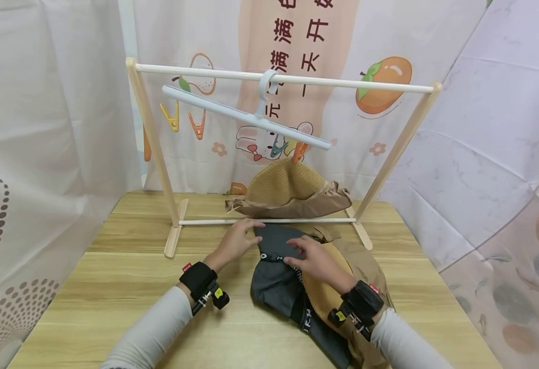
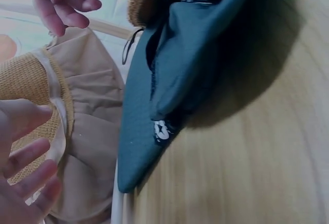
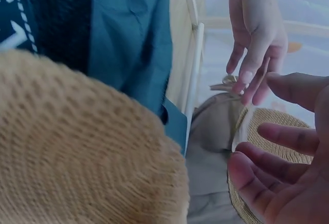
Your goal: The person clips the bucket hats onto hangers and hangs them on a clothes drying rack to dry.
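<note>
Over the wooden table, my left hand [image 1: 237, 241] hovers at the left edge of a dark grey-green fabric hat [image 1: 276, 287] with black lettered straps. Above the same hat is my right hand [image 1: 317, 261], its fingers loosely bent and apart from the cloth. Neither hand holds anything. Under the right forearm lies a straw-and-tan-cloth hat [image 1: 371, 261], partly covered by that arm and the dark hat. Behind them, another straw hat with a tan brim [image 1: 285, 187] hangs by an orange clip [image 1: 299, 152] from a tilted pale blue hanger [image 1: 218, 108].
A wooden rack stands at the back, with a white top bar [image 1: 343, 82] and a white lower bar [image 1: 218, 222]. A yellow clip [image 1: 172, 118], another orange clip [image 1: 197, 124] and a teal clip [image 1: 277, 147] hang along the hanger. Printed curtains surround the table [image 1: 126, 287].
</note>
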A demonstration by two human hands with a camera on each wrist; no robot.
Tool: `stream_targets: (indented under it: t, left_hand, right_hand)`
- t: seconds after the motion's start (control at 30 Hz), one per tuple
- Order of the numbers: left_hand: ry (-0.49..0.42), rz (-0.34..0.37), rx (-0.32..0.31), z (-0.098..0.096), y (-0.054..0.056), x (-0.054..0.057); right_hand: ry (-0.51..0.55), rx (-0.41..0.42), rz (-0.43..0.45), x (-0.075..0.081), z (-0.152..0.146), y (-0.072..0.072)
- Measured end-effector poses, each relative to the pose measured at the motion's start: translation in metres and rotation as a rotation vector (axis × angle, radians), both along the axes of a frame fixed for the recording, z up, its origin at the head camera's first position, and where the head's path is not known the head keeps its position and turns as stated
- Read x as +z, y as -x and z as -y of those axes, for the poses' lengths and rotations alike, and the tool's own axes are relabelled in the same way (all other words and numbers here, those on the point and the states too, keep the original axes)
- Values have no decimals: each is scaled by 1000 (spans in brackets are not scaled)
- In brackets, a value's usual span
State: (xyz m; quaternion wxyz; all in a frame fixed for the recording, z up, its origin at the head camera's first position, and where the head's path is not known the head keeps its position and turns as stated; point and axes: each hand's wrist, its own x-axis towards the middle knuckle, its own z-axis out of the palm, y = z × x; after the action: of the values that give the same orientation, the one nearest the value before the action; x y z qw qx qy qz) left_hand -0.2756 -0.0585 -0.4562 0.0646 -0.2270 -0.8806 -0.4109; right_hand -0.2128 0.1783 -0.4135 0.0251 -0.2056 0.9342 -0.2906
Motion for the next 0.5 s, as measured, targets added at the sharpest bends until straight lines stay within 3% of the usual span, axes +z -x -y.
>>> stream_targets:
  t: [0.3, 0.5]
  left_hand:
    - [118, -13, -106, 2, -5, -6]
    - [137, 46, -136, 4, -8, -12]
  right_hand:
    - [-31, 69, 2, 1, 4, -4]
    - [-52, 191, 48, -5, 9, -8]
